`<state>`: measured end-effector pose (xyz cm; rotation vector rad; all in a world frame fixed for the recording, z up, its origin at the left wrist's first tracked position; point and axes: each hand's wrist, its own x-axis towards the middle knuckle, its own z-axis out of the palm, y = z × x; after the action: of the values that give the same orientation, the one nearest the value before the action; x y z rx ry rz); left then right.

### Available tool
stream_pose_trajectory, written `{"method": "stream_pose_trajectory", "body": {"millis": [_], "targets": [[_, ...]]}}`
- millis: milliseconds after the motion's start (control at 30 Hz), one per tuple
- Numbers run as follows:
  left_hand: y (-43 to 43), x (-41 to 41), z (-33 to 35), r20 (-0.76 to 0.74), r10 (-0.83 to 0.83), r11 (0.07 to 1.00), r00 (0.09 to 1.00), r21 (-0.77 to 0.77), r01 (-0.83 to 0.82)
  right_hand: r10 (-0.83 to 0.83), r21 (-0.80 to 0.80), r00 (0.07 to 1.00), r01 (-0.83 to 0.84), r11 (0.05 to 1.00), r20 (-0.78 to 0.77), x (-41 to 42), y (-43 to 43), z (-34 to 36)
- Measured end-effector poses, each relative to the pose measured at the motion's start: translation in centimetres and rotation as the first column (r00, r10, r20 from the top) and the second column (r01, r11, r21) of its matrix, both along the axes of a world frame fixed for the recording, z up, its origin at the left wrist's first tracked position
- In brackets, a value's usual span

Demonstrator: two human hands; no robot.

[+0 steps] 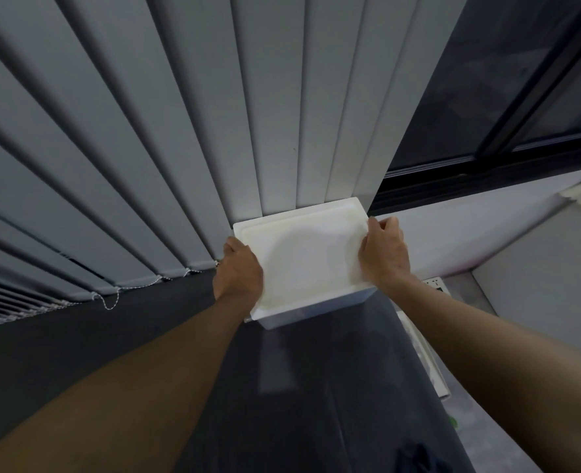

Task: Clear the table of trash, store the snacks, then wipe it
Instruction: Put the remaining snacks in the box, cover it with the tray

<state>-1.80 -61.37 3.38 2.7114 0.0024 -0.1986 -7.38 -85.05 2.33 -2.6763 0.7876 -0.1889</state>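
Box (304, 257) lies at 12 o'clock, long axis 9-to-3, at the far edge of the dark tabletop (180, 339). Left hand (238, 271) grips its 9 o'clock edge, right hand (384, 254) its 3 o'clock edge; both are equally near. Blinds (180, 131) stand just behind it, blocking 12 o'clock; window (504, 80) stands at 2 o'clock.

One white box (306, 257); two hands: left hand (238, 271), right hand (384, 256)

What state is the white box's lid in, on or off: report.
On: the white lid covers the whole top of the box; left hand and right hand grip its sides. Snapped tight or not: cannot tell.
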Motion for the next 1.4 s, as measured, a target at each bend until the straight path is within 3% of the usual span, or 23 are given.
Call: {"method": "stream_pose_trajectory", "body": {"millis": [200,467,600,733,833,933,1000,1100,1400], "targets": [[0.0,-0.2,-0.2,0.002,-0.007,0.997,1.000,0.072,0.006,0.150,0.037,0.986,-0.148,0.988,-0.071,0.3,-0.2,0.1],[0.1,0.4,-1.0,0.076,-0.032,0.998,0.997,0.050,0.028,0.097,-0.011,0.986,-0.099,0.995,-0.138,0.1,0.9,0.1],[-0.5,1.1,-0.9,0.035,-0.004,1.000,0.999,0.004,0.003,0.052,-0.052,0.988,-0.060,0.997,-0.146,0.6,0.8,0.1],[-1.0,1.0,-1.4,0.086,0.020,0.998,0.996,0.050,-0.024,0.036,-0.061,0.986,-0.046,0.997,-0.164,0.7,0.8,-0.2],[-0.8,1.0,-1.7,0.136,-0.037,0.992,0.990,0.123,0.020,0.049,-0.097,0.990,-0.062,0.993,-0.134,0.8,0.7,-0.6],[-0.7,1.0,-1.5,0.199,-0.173,0.964,0.965,0.236,0.124,0.216,-0.222,0.965,-0.245,0.944,-0.149,1.3,0.5,-0.7],[-0.9,1.0,-1.4,0.201,-0.322,0.918,0.925,0.305,0.254,0.307,-0.257,0.927,-0.357,0.898,-0.213,1.6,0.8,-0.8],[-1.0,1.0,-1.8,0.162,-0.476,0.838,0.865,0.383,0.389,0.306,-0.230,0.922,-0.359,0.904,-0.238,1.7,1.0,-0.9],[-1.0,1.5,-1.5,0.148,-0.478,0.832,0.866,0.394,0.391,0.256,-0.204,0.918,-0.325,0.923,-0.303,1.5,3.2,-0.6]]}}
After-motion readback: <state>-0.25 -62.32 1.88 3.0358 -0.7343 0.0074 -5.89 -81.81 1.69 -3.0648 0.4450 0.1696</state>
